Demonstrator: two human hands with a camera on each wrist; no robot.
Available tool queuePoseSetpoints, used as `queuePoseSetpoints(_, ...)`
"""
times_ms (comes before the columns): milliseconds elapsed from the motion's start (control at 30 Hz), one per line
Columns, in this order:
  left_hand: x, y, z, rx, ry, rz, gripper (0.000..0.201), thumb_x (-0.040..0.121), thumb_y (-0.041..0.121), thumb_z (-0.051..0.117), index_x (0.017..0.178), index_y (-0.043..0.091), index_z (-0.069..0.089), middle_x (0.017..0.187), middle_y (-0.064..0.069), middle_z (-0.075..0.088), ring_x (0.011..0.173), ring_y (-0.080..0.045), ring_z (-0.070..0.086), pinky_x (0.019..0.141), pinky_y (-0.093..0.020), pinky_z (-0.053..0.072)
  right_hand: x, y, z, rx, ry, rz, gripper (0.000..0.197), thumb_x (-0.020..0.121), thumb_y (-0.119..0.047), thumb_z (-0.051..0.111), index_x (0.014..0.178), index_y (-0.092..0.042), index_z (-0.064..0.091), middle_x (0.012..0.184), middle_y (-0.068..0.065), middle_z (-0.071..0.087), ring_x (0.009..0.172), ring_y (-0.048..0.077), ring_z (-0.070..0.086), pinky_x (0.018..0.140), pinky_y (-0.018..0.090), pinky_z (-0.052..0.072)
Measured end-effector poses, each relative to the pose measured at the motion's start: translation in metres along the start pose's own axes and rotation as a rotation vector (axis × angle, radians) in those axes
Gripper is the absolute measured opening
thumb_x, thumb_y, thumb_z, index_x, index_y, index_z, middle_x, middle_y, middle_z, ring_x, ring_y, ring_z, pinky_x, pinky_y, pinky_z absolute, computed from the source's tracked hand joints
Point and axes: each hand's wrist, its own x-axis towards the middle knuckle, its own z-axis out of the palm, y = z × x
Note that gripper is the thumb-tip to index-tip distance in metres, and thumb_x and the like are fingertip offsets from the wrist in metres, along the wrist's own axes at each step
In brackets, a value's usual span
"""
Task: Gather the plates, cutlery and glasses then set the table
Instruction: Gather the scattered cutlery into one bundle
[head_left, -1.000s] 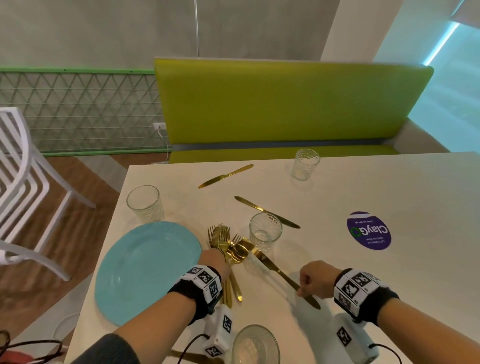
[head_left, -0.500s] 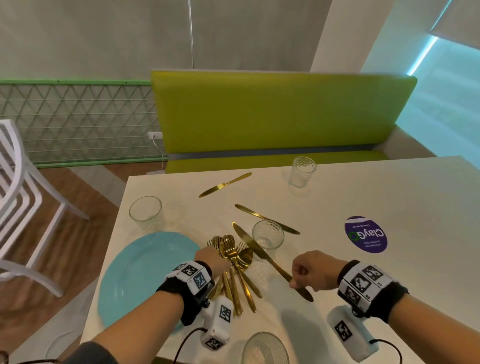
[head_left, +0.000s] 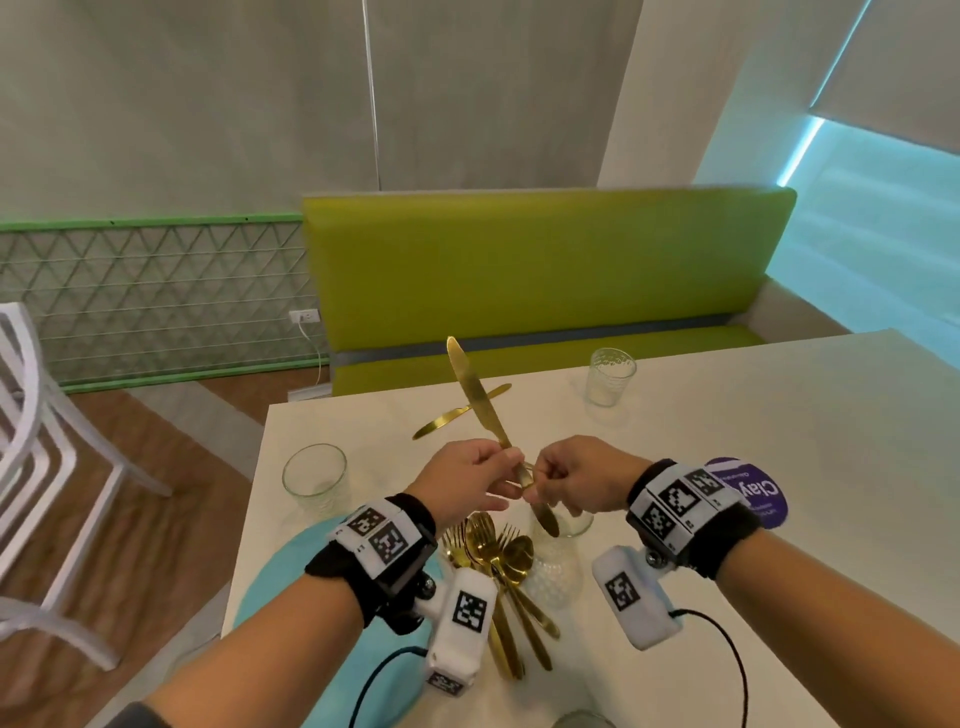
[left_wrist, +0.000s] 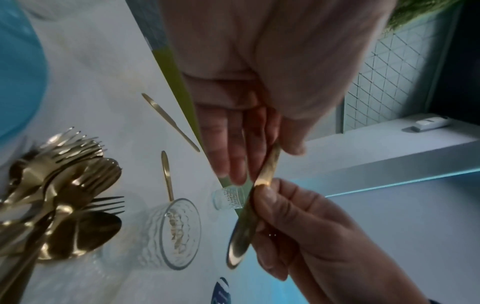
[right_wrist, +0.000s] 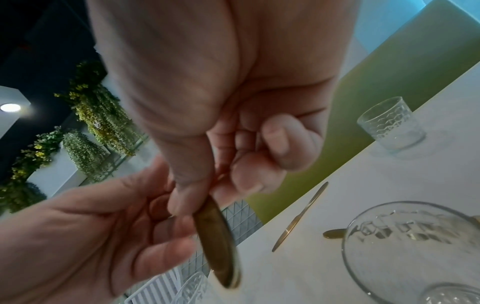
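Observation:
Above the white table (head_left: 779, 467) both hands hold one gold knife (head_left: 475, 395), its blade slanting up towards the bench. My left hand (head_left: 506, 475) pinches the shaft between thumb and nearly straight fingers (left_wrist: 233, 144). My right hand (head_left: 535, 478) pinches the handle just below, and the handle end (right_wrist: 218, 246) sticks out under it. Beneath the hands lie a pile of gold forks and spoons (head_left: 493, 561), a teal plate (head_left: 280, 587) and a ribbed glass (head_left: 558, 551).
Another gold knife (head_left: 457, 413) lies on the table at the far edge, and a further knife (left_wrist: 166, 174) shows in the left wrist view. Glasses stand at left (head_left: 314, 478) and far right (head_left: 610, 376). A purple sticker (head_left: 753, 491), a green bench (head_left: 519, 270) and a white chair (head_left: 31, 467) surround them.
My right hand lifted the knife off the table and tipped its blade upward. My left hand left the cutlery pile and rose to take hold of the same knife.

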Motion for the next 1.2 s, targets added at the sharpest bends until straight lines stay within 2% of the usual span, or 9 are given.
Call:
queuePoseSetpoints(100,0.004,-0.003,-0.001,-0.03,0.076,-0.02,0.023,0.098,0.018,0.043,0.084,0.015,0.061,0.082,-0.005,0.067,0.072,-0.013,0.064,0.072,-0.027,0.055,0.005,0.0,0.004,0.1,-0.002,0.009,0.022,0.082,-0.032,0.07,0.069,-0.022,0.056,0.067,-0.005,0.061,0.052,0.007,0.049,0.052,0.019,0.039)
queuePoseSetpoints(267,0.013,-0.006,-0.015,-0.166,0.207,-0.112,0.02,0.1,0.019,0.034,0.089,0.011,0.049,0.076,-0.01,0.065,0.067,-0.024,0.065,0.061,-0.031,0.054,0.032,0.04,-0.028,0.032,0.137,0.109,0.021,0.084,-0.039,0.066,0.078,-0.02,0.06,0.074,-0.007,0.063,0.059,0.007,0.051,0.052,0.017,0.039)
queuePoseSetpoints(367,0.017,-0.011,-0.024,-0.15,0.27,-0.166,0.017,0.099,0.018,0.034,0.091,0.012,0.048,0.071,-0.01,0.063,0.06,-0.024,0.064,0.056,-0.03,0.052,0.064,0.085,-0.043,-0.253,0.209,0.255,0.024,0.089,-0.036,0.059,0.098,-0.014,0.064,0.101,0.003,0.067,0.082,0.015,0.059,0.07,0.021,0.046)
queuePoseSetpoints(433,0.02,-0.016,-0.028,-0.12,0.286,-0.204,0.016,0.099,0.018,0.035,0.09,0.014,0.047,0.072,-0.01,0.061,0.062,-0.024,0.063,0.061,-0.034,0.053,0.084,0.112,-0.037,-0.36,0.153,0.333,0.028,0.09,-0.032,0.059,0.112,-0.015,0.064,0.12,0.004,0.063,0.11,0.02,0.057,0.088,0.026,0.045)
queuePoseSetpoints(533,0.025,-0.025,-0.029,-0.092,0.3,-0.244,0.015,0.099,0.019,0.037,0.091,0.014,0.048,0.072,-0.008,0.06,0.061,-0.023,0.061,0.074,-0.041,0.054,0.107,0.134,-0.012,-0.404,0.088,0.352,0.036,0.089,-0.035,0.058,0.123,-0.024,0.059,0.133,-0.001,0.055,0.124,0.019,0.05,0.102,0.028,0.043)
queuePoseSetpoints(633,0.031,-0.033,-0.028,-0.093,0.306,-0.284,0.013,0.098,0.018,0.039,0.092,0.013,0.05,0.072,-0.008,0.059,0.058,-0.021,0.059,0.071,-0.039,0.055,0.12,0.137,0.007,-0.405,0.053,0.363,0.035,0.091,-0.036,0.052,0.124,-0.025,0.06,0.133,-0.002,0.055,0.122,0.019,0.052,0.099,0.028,0.045)
queuePoseSetpoints(900,0.042,-0.04,-0.015,-0.061,0.281,-0.311,0.011,0.098,0.016,0.041,0.095,0.016,0.051,0.078,-0.007,0.061,0.062,-0.017,0.058,0.058,-0.027,0.055,0.126,0.148,0.013,-0.435,0.081,0.433,0.03,0.088,-0.035,0.053,0.101,-0.016,0.072,0.105,0.004,0.068,0.092,0.02,0.064,0.068,0.023,0.047)
queuePoseSetpoints(1100,0.045,-0.04,-0.01,-0.049,0.256,-0.321,0.011,0.098,0.015,0.04,0.095,0.017,0.05,0.079,-0.006,0.061,0.063,-0.017,0.058,0.063,-0.03,0.055,0.117,0.152,0.015,-0.387,0.165,0.336,0.034,0.086,-0.045,0.058,0.117,-0.033,0.064,0.119,-0.003,0.064,0.109,0.018,0.06,0.09,0.028,0.049)
queuePoseSetpoints(1200,0.045,-0.041,-0.009,-0.046,0.255,-0.326,0.011,0.098,0.015,0.039,0.097,0.016,0.05,0.078,-0.006,0.061,0.062,-0.016,0.057,0.063,-0.03,0.055,0.123,0.143,0.013,-0.337,0.174,0.297,0.036,0.086,-0.046,0.059,0.119,-0.034,0.063,0.122,-0.004,0.063,0.112,0.017,0.058,0.09,0.028,0.047)
